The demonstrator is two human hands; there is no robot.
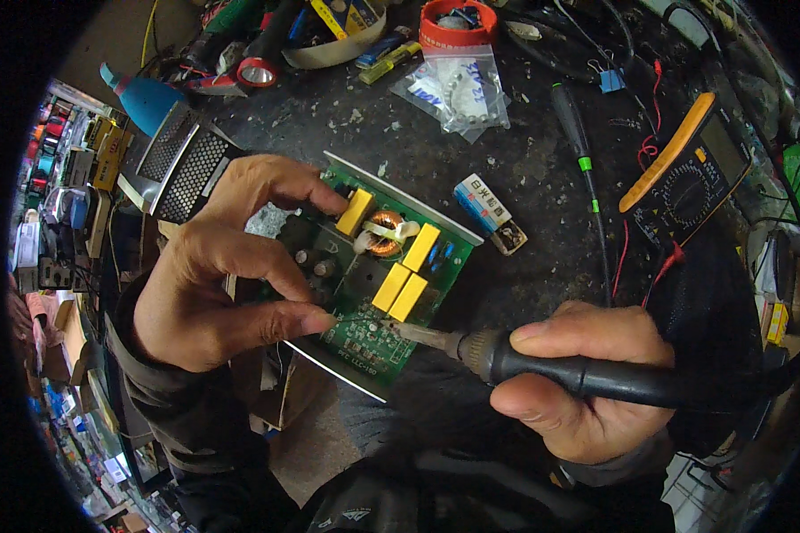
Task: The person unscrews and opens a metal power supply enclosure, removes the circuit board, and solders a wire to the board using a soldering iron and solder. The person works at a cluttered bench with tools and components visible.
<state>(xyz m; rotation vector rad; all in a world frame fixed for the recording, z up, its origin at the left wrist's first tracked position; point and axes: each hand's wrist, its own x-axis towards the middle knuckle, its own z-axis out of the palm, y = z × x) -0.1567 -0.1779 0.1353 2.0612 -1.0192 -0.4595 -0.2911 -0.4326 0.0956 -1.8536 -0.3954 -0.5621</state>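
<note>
A green circuit board with pale metal strips along two edges hangs tilted over the table's near edge. It carries yellow box capacitors, a copper-wound toroid coil and small round parts. My left hand reaches over its left side, the index and middle fingers curled against the board. Between thumb and finger it pinches a thin wire, apparently solder wire, running to the board. My right hand is wrapped around the black handle of a soldering iron. The iron's tip meets the board just below the yellow capacitors.
On the dark table lie a small blue-and-white box, a black screwdriver-like tool, a multimeter with red leads and a clear bag. A perforated metal cover stands left. Tools and a red tray line the back.
</note>
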